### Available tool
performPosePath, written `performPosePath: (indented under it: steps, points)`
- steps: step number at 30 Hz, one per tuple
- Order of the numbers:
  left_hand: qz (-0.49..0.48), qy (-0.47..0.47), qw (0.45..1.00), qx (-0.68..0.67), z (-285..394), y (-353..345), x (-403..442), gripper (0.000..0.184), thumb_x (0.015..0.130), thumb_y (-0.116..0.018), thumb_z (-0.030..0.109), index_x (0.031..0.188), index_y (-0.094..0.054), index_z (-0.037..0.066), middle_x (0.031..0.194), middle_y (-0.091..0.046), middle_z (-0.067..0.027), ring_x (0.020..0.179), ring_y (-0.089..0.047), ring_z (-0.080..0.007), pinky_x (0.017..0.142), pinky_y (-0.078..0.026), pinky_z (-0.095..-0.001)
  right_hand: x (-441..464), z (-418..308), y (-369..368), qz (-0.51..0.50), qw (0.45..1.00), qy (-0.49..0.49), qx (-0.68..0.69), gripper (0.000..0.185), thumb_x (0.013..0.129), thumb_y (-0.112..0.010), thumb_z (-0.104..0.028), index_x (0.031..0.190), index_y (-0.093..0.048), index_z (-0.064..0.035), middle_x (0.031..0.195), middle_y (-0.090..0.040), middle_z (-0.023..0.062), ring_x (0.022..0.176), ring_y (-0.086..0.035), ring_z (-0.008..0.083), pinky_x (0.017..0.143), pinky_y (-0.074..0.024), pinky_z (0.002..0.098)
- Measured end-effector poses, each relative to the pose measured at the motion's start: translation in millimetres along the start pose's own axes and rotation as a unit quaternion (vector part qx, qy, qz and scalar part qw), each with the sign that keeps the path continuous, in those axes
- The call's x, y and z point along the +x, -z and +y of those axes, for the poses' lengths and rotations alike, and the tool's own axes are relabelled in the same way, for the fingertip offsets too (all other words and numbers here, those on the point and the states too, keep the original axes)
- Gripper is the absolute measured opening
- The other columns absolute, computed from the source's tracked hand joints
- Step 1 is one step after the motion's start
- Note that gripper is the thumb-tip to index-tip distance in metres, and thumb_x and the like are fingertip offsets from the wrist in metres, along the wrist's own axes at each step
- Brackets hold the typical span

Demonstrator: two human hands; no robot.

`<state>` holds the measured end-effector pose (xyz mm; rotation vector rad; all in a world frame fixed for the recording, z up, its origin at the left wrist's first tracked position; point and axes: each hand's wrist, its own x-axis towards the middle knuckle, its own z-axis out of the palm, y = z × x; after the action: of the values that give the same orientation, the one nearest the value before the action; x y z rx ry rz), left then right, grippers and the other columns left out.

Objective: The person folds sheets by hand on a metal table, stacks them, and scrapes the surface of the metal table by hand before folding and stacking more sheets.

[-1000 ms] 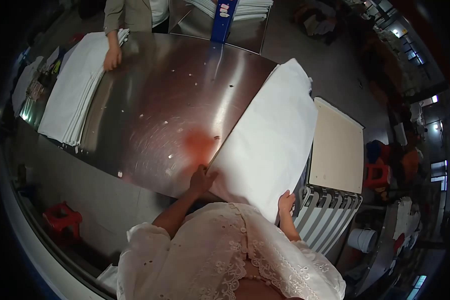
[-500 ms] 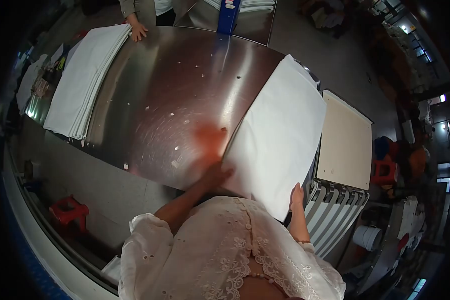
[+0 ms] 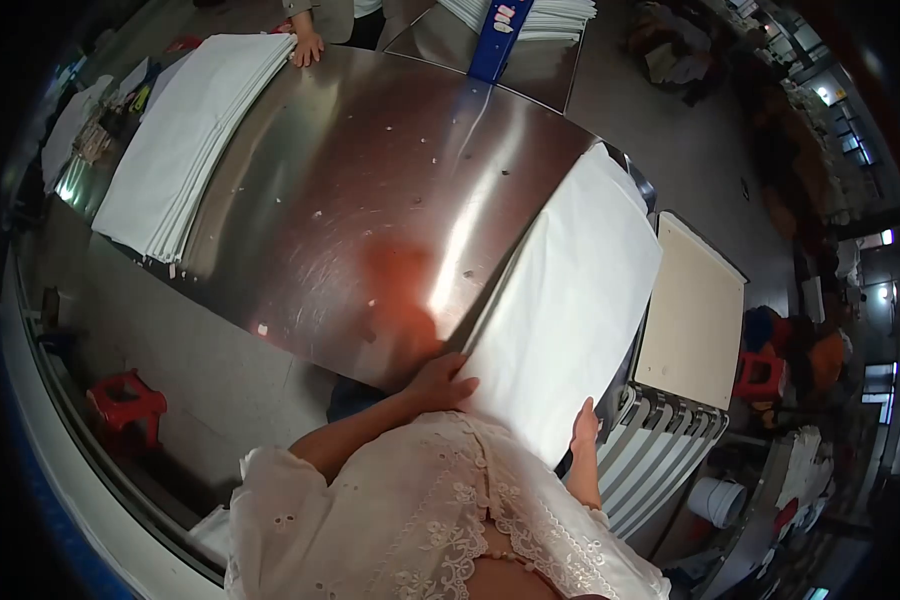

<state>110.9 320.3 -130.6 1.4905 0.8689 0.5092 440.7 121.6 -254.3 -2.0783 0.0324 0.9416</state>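
A white folded cloth [image 3: 565, 300] lies slantwise over the right end of the shiny metal table [image 3: 370, 200]. Its left edge is raised off the metal near me. My left hand [image 3: 442, 384] grips the near left corner, thumb on top and the other fingers hidden beneath. At the near right edge, my right hand [image 3: 585, 428] holds the cloth's side, with part of its fingers out of sight.
A stack of white folded cloths [image 3: 195, 140] sits at the table's left end, beside a co-worker's hand [image 3: 308, 48]. A blue post [image 3: 495, 42] stands at the far edge. To the right is a beige board [image 3: 692, 310]; a red stool [image 3: 130, 405] stands lower left.
My left hand has closed on the cloth's near left corner and its left edge has risen. The right hand stays at the right edge. The whole view has shifted slightly.
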Motion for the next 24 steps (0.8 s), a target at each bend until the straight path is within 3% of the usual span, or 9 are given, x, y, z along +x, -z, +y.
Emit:
performPosePath:
  steps: [6,8,9,11,14,17,19,21,24]
  points:
    - [-0.07,0.14,0.985,-0.076,-24,84,-35,0.022,0.08,-0.058,0.02,0.083,-0.055,-0.002,0.07,-0.055,-0.0057,0.064,-0.052,-0.0122,0.059,-0.044,-0.0302,-46,39,-63,0.125,0.974,0.08,-0.17,0.076,0.088,-0.041,-0.054,0.114,-0.046,0.0178,0.112,-0.053,0.0325,0.109,-0.051,0.0394,0.091,-0.0403,0.0391]
    - [-0.071,0.099,0.988,-0.091,-37,122,-45,0.023,0.081,-0.057,0.019,0.085,-0.055,-0.003,0.072,-0.056,-0.007,0.068,-0.053,-0.0125,0.062,-0.044,-0.0305,-75,40,-100,0.142,0.971,0.087,-0.169,0.078,0.088,-0.039,-0.053,0.111,-0.045,0.0212,0.109,-0.052,0.037,0.108,-0.049,0.0441,0.092,-0.0394,0.0399]
    - [-0.07,0.077,0.989,-0.101,-47,141,-49,0.023,0.081,-0.057,0.019,0.086,-0.055,-0.003,0.073,-0.056,-0.0077,0.07,-0.053,-0.0127,0.063,-0.044,-0.0307,-85,42,-117,0.15,0.968,0.102,-0.174,0.077,0.088,-0.038,-0.053,0.11,-0.046,0.0206,0.109,-0.052,0.0366,0.108,-0.049,0.0445,0.092,-0.0395,0.0405]
    - [-0.067,0.054,0.993,-0.086,-70,182,-65,0.025,0.082,-0.055,0.019,0.091,-0.055,-0.004,0.078,-0.058,-0.0102,0.076,-0.054,-0.0151,0.067,-0.044,-0.0314,-106,43,-151,0.167,0.959,0.113,-0.202,0.072,0.089,-0.043,-0.051,0.102,-0.051,0.0189,0.093,-0.059,0.029,0.091,-0.058,0.0327,0.081,-0.0438,0.0372]
    - [-0.067,0.049,0.993,-0.087,-107,239,-88,0.028,0.084,-0.054,0.021,0.097,-0.055,-0.003,0.084,-0.058,-0.0139,0.078,-0.055,-0.0201,0.07,-0.044,-0.0331,-139,38,-202,0.189,0.936,0.155,-0.252,0.074,0.088,-0.042,-0.053,0.101,-0.052,0.0189,0.091,-0.059,0.0301,0.091,-0.058,0.0349,0.08,-0.0439,0.0374]
    - [-0.016,0.093,0.995,-0.032,-125,285,-102,0.029,0.084,-0.053,0.022,0.099,-0.055,-0.003,0.085,-0.057,-0.015,0.079,-0.056,-0.0222,0.072,-0.044,-0.0338,-148,28,-237,0.126,0.941,0.143,-0.28,0.076,0.088,-0.041,-0.056,0.1,-0.053,0.0185,0.09,-0.059,0.0301,0.091,-0.059,0.0359,0.08,-0.0441,0.0384]
    - [0.081,0.133,0.986,-0.063,-154,295,-100,0.036,0.086,-0.053,0.03,0.1,-0.056,-0.003,0.089,-0.059,-0.0167,0.085,-0.058,-0.0253,0.075,-0.044,-0.0353,-151,20,-253,0.087,0.949,0.12,-0.278,0.077,0.088,-0.04,-0.057,0.099,-0.053,0.0183,0.089,-0.059,0.0295,0.089,-0.059,0.0356,0.079,-0.0443,0.0389]
    - [0.158,0.168,0.973,-0.032,-120,304,-86,0.04,0.087,-0.054,0.034,0.1,-0.056,-0.003,0.09,-0.06,-0.018,0.086,-0.059,-0.027,0.075,-0.044,-0.0361,-155,7,-271,0.062,0.958,0.102,-0.26,0.078,0.088,-0.039,-0.058,0.097,-0.053,0.0182,0.087,-0.06,0.0287,0.086,-0.059,0.0352,0.078,-0.0445,0.0392]
    - [0.14,0.085,0.986,-0.04,-151,302,-63,0.04,0.086,-0.058,0.035,0.096,-0.057,-0.004,0.082,-0.062,-0.0181,0.078,-0.06,-0.0211,0.069,-0.045,-0.0356,-153,-10,-289,0.065,0.969,0.092,-0.22,0.078,0.088,-0.038,-0.059,0.095,-0.054,0.0175,0.086,-0.061,0.0243,0.082,-0.059,0.0318,0.075,-0.0447,0.0389]
